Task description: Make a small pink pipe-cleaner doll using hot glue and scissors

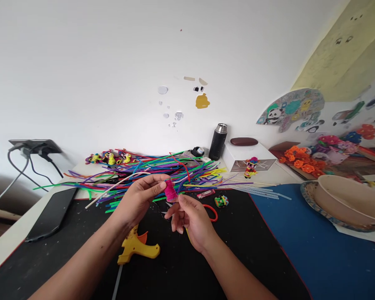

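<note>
A magenta pipe cleaner coil point(171, 191), wound into a short fuzzy cylinder, is held up over the black mat. My left hand point(140, 196) pinches its upper left side between thumb and fingers. At its lower right end, the thumb and index finger of my right hand point(193, 221) close on the coil's edge, the other fingers curled loosely below. Beneath my left wrist lies a yellow glue gun point(139, 248) with a glue stick out of its back. Red-handled scissors point(213, 213) lie partly hidden behind my right hand.
Many coloured pipe cleaners point(156, 171) are heaped along the wall. A black thermos point(218, 142) stands by a white box point(250, 156) bearing a small figure point(251, 166). A phone point(51, 214) lies left, a bowl point(353, 200) right. Near the scissors are a green figure head point(221, 201) and a pink lighter-like object point(206, 193).
</note>
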Motion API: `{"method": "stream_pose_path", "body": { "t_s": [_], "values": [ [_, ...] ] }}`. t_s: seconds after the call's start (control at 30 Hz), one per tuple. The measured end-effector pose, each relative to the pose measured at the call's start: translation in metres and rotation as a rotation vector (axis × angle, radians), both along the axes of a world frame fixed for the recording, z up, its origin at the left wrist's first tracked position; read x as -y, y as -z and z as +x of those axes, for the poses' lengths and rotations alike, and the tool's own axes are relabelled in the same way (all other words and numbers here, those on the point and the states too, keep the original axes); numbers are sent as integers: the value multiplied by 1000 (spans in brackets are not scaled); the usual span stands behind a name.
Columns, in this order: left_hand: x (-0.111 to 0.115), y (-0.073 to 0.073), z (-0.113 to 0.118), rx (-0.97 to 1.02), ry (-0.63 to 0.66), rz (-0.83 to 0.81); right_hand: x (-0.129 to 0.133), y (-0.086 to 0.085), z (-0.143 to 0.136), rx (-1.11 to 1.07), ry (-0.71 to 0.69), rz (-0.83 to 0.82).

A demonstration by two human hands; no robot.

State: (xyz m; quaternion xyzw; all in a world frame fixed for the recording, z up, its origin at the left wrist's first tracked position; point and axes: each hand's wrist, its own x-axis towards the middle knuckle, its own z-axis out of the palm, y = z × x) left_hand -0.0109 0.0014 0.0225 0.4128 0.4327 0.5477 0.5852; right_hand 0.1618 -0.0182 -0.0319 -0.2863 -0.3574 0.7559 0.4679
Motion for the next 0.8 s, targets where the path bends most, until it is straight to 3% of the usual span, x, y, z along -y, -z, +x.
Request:
{"method": "stream_pose_path", "body": {
  "t_s": [0.8],
  "values": [
    [4, 7, 12, 119, 60, -41, 4, -6, -1, -19, -30, 3]
  ]
}}
